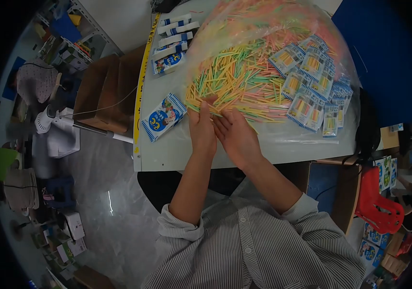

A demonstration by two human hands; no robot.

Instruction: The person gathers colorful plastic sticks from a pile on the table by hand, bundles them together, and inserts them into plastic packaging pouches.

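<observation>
My left hand [202, 129] is at the near edge of a big pile of thin pastel sticks [237, 72], its thumb up and its fingers curled around some sticks. Beside it, my right hand [238, 139] is turned palm up, fingers bent toward the left hand, with stick ends showing at its fingertips. How many sticks lie between the hands is hidden. The pile rests in a large clear plastic bag [345, 58]. Left of my hands lies a blue and white printed packet [164, 117].
Small filled sachets [312, 65] lie on the right of the pile. More blue and white packets [170, 61] sit at the table's upper left. The table [167, 156] has a yellow-taped left edge. Cardboard boxes [104, 94] stand left, a red chair [381, 212] right.
</observation>
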